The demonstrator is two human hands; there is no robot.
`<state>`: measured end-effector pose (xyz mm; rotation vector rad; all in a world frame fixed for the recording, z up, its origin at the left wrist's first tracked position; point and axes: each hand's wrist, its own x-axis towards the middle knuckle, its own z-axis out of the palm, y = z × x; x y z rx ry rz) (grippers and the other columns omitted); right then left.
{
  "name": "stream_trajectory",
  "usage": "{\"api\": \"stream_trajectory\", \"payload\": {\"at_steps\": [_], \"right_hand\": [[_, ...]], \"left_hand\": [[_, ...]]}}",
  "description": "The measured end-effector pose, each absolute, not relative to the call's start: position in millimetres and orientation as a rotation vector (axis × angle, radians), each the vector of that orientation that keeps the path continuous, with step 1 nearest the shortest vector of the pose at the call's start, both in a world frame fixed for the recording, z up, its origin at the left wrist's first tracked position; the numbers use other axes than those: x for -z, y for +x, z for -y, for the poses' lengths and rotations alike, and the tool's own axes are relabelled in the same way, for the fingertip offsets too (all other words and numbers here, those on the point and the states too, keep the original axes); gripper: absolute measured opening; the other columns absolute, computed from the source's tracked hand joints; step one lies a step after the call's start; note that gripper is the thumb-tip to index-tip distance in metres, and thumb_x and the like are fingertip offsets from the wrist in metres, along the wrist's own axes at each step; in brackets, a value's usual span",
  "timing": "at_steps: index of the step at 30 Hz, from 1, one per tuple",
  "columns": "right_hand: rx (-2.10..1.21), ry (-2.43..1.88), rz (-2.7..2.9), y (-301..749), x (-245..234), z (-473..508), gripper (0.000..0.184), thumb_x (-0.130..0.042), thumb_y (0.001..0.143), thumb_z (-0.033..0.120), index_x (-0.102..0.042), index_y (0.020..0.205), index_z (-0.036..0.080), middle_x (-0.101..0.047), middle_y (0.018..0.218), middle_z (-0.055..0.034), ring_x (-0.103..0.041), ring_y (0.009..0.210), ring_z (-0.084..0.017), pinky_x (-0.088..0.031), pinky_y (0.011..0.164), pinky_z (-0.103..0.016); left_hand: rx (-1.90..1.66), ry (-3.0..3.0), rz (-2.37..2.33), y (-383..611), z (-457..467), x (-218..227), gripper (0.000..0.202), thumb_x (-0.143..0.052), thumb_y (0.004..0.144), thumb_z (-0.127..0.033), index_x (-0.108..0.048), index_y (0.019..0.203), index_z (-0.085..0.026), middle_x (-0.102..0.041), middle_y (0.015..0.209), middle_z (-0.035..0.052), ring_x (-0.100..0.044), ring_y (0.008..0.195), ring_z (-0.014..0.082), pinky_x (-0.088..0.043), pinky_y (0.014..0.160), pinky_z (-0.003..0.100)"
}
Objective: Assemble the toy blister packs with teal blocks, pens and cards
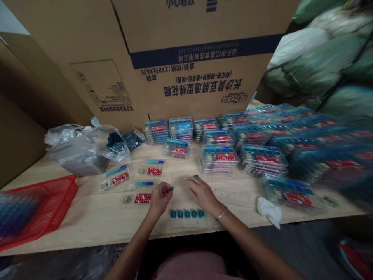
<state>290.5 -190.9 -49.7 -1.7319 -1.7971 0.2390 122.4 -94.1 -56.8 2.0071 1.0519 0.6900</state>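
My left hand (160, 197) is closed in a pinch on a small teal block (171, 188). My right hand (204, 195), with a bracelet at the wrist, reaches over a clear plastic tray (178, 179); its fingers are drawn together and a second teal block (196, 176) shows at them. Nearer to me lies another clear tray (189, 222) with a row of several teal blocks (187, 214). Further clear trays (233, 193) lie right of my right hand. On the left are a blue pen (142, 184) and a red patterned piece (142, 198).
Stacks of filled clear cases (219, 165) line the back and right. A red basket (62, 202) stands at the left, near a plastic-wrapped box (78, 157) and a bag of dark teal pieces (116, 140). A crumpled tissue (269, 212) lies front right. A large carton (157, 89) rises behind.
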Motion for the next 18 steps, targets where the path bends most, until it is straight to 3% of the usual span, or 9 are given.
{"api": "stream_trajectory", "payload": {"at_steps": [2,7,13,18], "right_hand": [[-0.375,-1.525,1.743,275,49,190,0.031,-0.051,0.078,0.003,-0.058,0.103,0.020,-0.060,0.101,-0.0055,-0.054,0.098,-0.018,-0.045,0.086,-0.031],[-0.581,-1.417,1.575,261,53,192,0.020,-0.055,0.072,0.001,-0.060,0.080,0.019,-0.055,0.076,0.0017,-0.054,0.071,-0.012,-0.043,0.065,-0.021],[-0.616,-1.356,1.555,261,57,211,0.015,-0.058,0.076,0.008,-0.064,0.083,0.019,-0.059,0.081,-0.0008,-0.056,0.077,-0.013,-0.043,0.069,-0.023],[-0.600,-1.297,1.404,259,52,213,0.020,-0.057,0.070,0.003,-0.064,0.078,0.020,-0.059,0.080,-0.0003,-0.057,0.078,-0.014,-0.045,0.071,-0.023]], "left_hand": [[-0.715,1.796,-0.922,125,103,51,0.009,-0.061,0.066,-0.015,-0.053,0.069,-0.018,-0.058,0.064,-0.0029,-0.058,0.061,0.0126,-0.045,0.059,0.023],[-0.633,1.330,-0.790,122,116,42,0.025,-0.076,0.055,-0.024,-0.054,0.066,-0.017,-0.056,0.063,-0.0044,-0.053,0.060,0.0100,-0.041,0.059,0.021],[-0.441,1.136,-0.754,119,122,38,0.030,-0.081,0.047,-0.019,-0.056,0.064,-0.016,-0.055,0.059,-0.0044,-0.049,0.058,0.0086,-0.039,0.058,0.021],[-0.474,0.952,-0.727,127,125,36,0.031,-0.078,0.042,-0.010,-0.056,0.064,-0.018,-0.054,0.062,-0.0051,-0.052,0.062,0.0098,-0.042,0.059,0.021]]}}
